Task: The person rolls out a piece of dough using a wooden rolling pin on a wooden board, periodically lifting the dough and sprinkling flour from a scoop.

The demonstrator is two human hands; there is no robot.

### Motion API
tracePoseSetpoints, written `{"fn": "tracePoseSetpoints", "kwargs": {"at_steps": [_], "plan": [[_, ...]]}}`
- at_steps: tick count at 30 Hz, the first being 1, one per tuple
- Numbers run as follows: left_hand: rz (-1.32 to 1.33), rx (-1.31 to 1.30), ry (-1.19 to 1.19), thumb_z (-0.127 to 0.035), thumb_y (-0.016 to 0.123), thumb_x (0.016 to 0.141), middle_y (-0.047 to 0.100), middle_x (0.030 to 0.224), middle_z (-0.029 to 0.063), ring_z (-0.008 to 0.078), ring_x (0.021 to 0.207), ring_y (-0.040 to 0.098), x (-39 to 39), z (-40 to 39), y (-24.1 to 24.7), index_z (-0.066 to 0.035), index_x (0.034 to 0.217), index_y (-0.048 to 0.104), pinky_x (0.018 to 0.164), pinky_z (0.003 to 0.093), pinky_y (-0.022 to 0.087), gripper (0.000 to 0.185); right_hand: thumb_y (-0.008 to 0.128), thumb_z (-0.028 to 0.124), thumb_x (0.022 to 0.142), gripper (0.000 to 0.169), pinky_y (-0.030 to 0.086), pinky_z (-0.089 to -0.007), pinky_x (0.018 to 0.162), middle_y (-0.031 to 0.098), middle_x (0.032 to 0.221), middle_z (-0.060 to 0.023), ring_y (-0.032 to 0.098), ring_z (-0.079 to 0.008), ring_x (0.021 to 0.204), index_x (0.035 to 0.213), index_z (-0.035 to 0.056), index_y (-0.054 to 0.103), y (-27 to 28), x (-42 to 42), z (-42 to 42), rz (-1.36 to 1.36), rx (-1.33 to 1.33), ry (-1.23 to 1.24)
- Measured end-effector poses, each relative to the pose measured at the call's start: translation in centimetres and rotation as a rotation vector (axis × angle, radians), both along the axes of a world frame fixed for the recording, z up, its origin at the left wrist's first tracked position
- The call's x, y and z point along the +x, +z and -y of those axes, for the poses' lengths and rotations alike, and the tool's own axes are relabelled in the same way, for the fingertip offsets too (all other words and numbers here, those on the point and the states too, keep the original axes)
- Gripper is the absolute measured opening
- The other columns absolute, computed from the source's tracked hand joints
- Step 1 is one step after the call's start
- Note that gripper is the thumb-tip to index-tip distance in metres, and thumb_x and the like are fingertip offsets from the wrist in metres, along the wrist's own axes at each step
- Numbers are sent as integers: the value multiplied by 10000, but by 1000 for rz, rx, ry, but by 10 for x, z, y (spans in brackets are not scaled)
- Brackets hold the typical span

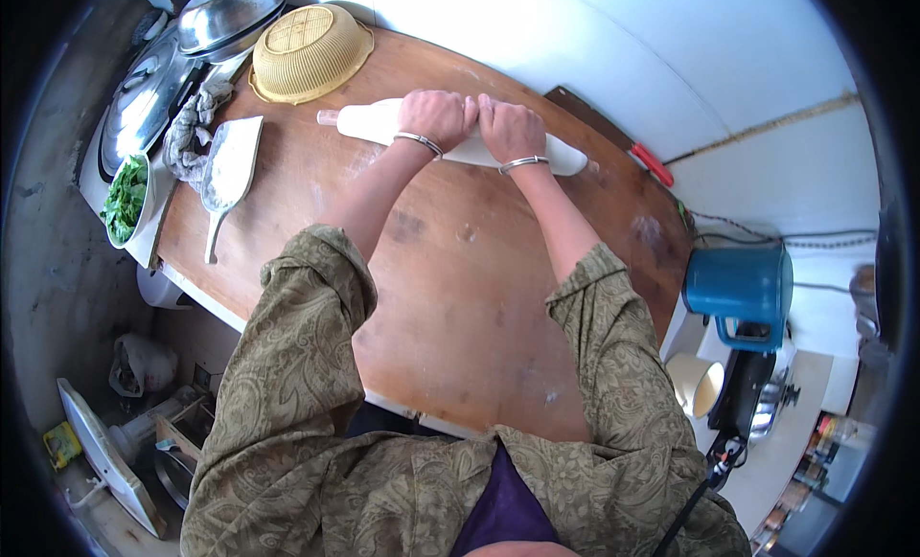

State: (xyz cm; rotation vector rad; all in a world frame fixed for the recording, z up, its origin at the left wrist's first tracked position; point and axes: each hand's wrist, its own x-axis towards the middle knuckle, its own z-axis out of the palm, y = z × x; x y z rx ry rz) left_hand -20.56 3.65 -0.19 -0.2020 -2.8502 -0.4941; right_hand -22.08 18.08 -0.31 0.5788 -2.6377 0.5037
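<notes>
A sheet of white dough [370, 122] is wound round a wooden rolling pin [328, 117], whose two ends stick out past the roll. It lies slantwise across the far part of a wooden board [460, 269]. My left hand [437, 119] grips the roll near its middle, fingers curled over it. Right beside it, thumbs almost touching, my right hand [512, 129] is closed over the same roll. Both wrists wear metal bangles. My palms and the dough beneath them are hidden.
At left lie a flour scoop [231, 162] with white flour, a crumpled cloth [188, 137] and a bowl of leafy greens [128, 200]. An overturned yellow basket [309, 50] sits at the back. A red-handled tool [652, 165], cables and a blue kettle [740, 287] stand right.
</notes>
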Motion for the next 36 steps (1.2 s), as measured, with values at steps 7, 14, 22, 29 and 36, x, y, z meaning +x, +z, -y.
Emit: {"fn": "tracePoseSetpoints", "kwargs": {"at_steps": [7, 14, 22, 29, 36], "plan": [[-118, 29, -115, -342, 512, 875, 622, 721, 151, 310, 708, 617, 184, -21, -19, -54, 743, 607, 744, 421, 461, 331, 547, 266, 903, 246, 475, -459, 693, 645, 724, -167, 623, -351, 704, 780, 65, 615, -14, 177, -37, 24, -123, 154], [-73, 30, -198, -302, 549, 859, 595, 766, 131, 295, 724, 584, 301, -37, -10, -71, 807, 583, 765, 417, 433, 240, 511, 237, 910, 236, 464, -441, 786, 667, 889, -153, 625, -324, 826, 980, 49, 637, -1, 299, -64, 140, -61, 225], [-200, -146, -154, -454, 467, 941, 315, 1552, 215, 319, 1449, 301, 299, -45, -40, -12, 1461, 376, 1134, 534, 215, 688, 500, 277, 924, 580, 283, -496, 1107, 456, 1449, -157, 437, -301, 1327, 1447, 46, 397, -19, 289, -69, -33, 59, 159], [-49, 15, -194, -368, 463, 919, 526, 1348, 205, 330, 1309, 441, 210, -43, -18, 15, 1327, 482, 1087, 549, 270, 561, 500, 279, 924, 472, 362, -493, 1018, 506, 1379, -170, 518, -318, 1197, 1328, 34, 505, -8, 199, -65, 91, -31, 230], [-177, -113, -64, -357, 469, 914, 426, 1491, 147, 321, 1429, 315, 156, -38, -32, -27, 1404, 450, 1147, 563, 191, 591, 491, 288, 932, 539, 234, -553, 1127, 441, 1451, -164, 381, -313, 1370, 1405, 37, 432, -17, 154, -47, -47, 11, 39]]}}
